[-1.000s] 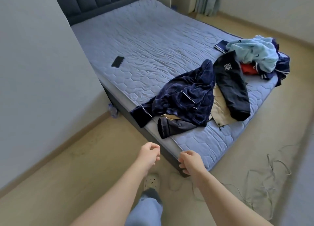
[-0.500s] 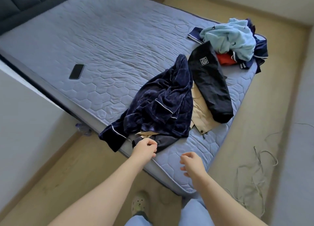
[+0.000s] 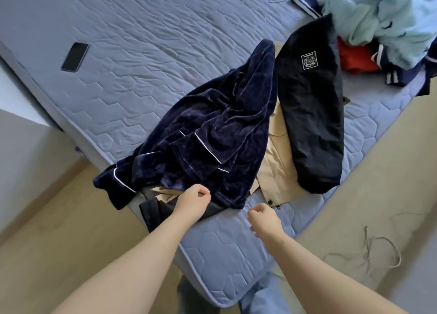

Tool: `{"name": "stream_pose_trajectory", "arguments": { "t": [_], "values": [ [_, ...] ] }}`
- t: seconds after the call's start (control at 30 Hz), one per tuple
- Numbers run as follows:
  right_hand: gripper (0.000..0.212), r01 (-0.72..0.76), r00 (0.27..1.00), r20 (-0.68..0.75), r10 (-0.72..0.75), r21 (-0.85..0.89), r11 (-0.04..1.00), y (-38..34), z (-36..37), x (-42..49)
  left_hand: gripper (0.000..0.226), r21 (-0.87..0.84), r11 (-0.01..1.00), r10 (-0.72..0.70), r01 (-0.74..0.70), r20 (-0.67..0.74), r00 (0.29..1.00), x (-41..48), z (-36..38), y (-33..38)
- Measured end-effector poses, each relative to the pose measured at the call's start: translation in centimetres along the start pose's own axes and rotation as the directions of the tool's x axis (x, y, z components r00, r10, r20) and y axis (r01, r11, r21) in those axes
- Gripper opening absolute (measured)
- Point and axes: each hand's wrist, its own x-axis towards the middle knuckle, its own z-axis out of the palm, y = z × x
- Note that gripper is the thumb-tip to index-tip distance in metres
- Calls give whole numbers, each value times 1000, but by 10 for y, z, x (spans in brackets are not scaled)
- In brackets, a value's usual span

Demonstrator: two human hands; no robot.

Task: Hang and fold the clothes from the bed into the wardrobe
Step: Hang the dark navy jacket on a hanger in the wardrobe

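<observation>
Two bare forearms reach in from the near edge.

Left grip point(image 3: 192, 203): fingers curled tight at the near hem of the navy velvet pyjama top point(image 3: 212, 134). The knuckles hide the fingertips, so I cannot tell whether cloth is pinched.

Right grip point(image 3: 264, 221): fingers loosely curled, thumb close to forefinger, nothing in it. It hovers over bare mattress point(image 3: 142, 30) just right of the hem, apart from the cloth.

Pyjama top: a crumpled heap with white piping on the near part of the bed. One cuffed sleeve hangs over the left edge of the mattress.

Underneath and around:
- A beige garment point(image 3: 276, 172) lies under the top. It shows along the top's right side and at the hem by the left grip.
- A dark grey garment point(image 3: 153, 212) pokes out beneath the left wrist and droops over the mattress edge.
- A black jacket point(image 3: 309, 115) with a white square patch lies just right of the top, touching it, and also rests on the beige garment.
- Far right is a heap: a light blue fleece point(image 3: 383, 18) on top, a red garment point(image 3: 354, 58) below it, and a navy striped garment point(image 3: 402, 75) at the edge.
- A black phone point(image 3: 75, 56) lies far left on the mattress, well apart from the clothes.
- A loose cord point(image 3: 371, 254) is tangled on the floor to the right.
</observation>
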Motion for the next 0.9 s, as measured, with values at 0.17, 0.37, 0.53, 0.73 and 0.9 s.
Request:
{"name": "stream_pose_trajectory", "arguments": {
  "t": [0.17, 0.37, 0.53, 0.73, 0.9],
  "values": [
    [9, -24, 999, 37, 23, 24, 999, -2, -13, 51, 57, 540, 830, 303, -141, -223, 927, 69, 5, 22],
    [14, -107, 992, 85, 96, 137, 985, 10, -16, 88, 71, 671, 702, 421, -240, -119, 899, 150, 26, 55],
    [13, -163, 983, 108, 146, 176, 971, 10, -23, 114, 45, 674, 698, 279, -242, 55, 959, 183, 41, 60],
    [9, -121, 991, 90, 100, 284, 951, -19, -20, 123, 15, 442, 837, 264, -323, 191, 945, 152, 47, 22],
    [69, 46, 998, 20, -60, 435, 899, -53, -14, 139, 17, 433, 738, 73, -518, 711, 700, 98, 46, -1]
  ]
}}
